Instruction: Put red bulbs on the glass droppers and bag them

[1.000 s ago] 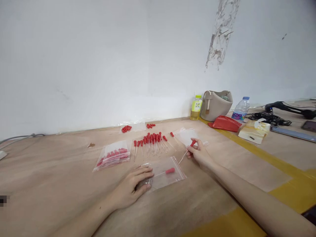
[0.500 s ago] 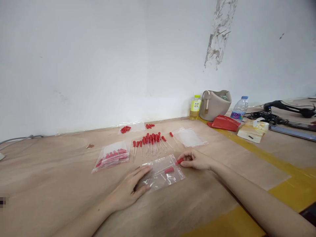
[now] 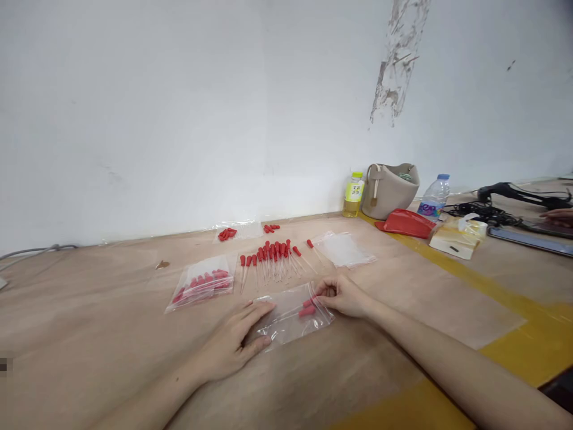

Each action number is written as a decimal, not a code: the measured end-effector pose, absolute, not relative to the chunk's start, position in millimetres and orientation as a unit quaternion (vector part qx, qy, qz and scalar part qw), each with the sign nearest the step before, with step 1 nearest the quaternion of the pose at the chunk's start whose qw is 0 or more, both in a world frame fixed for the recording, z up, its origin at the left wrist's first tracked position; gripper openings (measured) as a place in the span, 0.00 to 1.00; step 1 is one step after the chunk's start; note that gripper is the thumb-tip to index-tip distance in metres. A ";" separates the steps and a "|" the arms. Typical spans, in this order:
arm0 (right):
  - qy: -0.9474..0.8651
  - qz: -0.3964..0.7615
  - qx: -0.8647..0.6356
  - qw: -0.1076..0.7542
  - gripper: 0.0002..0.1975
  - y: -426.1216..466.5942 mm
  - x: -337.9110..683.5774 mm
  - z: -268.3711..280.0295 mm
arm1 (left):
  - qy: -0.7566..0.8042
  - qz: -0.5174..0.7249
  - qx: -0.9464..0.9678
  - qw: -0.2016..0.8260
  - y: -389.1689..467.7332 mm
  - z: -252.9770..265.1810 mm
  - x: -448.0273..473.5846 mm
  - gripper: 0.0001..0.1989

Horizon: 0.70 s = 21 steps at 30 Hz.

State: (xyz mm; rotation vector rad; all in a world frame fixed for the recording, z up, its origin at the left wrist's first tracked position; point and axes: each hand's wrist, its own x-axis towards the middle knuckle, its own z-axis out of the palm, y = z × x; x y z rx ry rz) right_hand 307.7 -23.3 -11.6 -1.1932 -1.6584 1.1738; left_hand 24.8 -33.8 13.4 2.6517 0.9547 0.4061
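Note:
A clear zip bag (image 3: 286, 334) lies flat on the paper-covered table with two red-bulbed glass droppers inside it. The lower dropper's bulb (image 3: 307, 312) rests well within the bag. My left hand (image 3: 239, 337) lies over the bag's left end, its fingers and thumb spread. At the bag's right-hand mouth, my right hand (image 3: 339, 295) pinches the tail end of the upper dropper (image 3: 308, 303), whose bulb is mostly inside. Behind the bag, several loose droppers (image 3: 277, 251) lie in a row, red bulbs pointing away from me.
A filled zip bag of droppers (image 3: 203, 280) sits left, flat bags (image 3: 344, 248) right. Small red bulbs (image 3: 227, 235) lie by the wall. Farther right are a tea bottle (image 3: 353, 196), a grey bag (image 3: 390, 191), a red pouch (image 3: 405, 223), a water bottle (image 3: 434, 197) and another person's hand (image 3: 559, 217).
My right hand has moved left to the bag's mouth, and the dropper it pinches has slid farther in beside the other. My left hand stays put. The other person's hand shows more at right.

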 end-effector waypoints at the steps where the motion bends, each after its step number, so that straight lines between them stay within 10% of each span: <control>1: -0.662 0.453 -0.467 0.372 0.14 -24.5 307.7 -9.7 | 0.331 0.141 0.921 0.145 -33.9 13.3 24.7 0.24; 8: -0.659 0.491 -0.469 0.323 0.17 -24.5 320.5 5.5 | 0.315 0.135 0.929 0.140 -33.0 15.9 26.6 0.22; 15: -0.613 0.183 -0.705 0.306 0.06 33.6 329.6 19.6 | 0.289 0.116 0.941 0.134 -30.6 16.4 26.1 0.19; 21: -0.566 0.107 -0.776 0.258 0.16 85.7 303.7 23.6 | 0.288 0.109 0.942 0.131 -31.9 17.1 26.1 0.18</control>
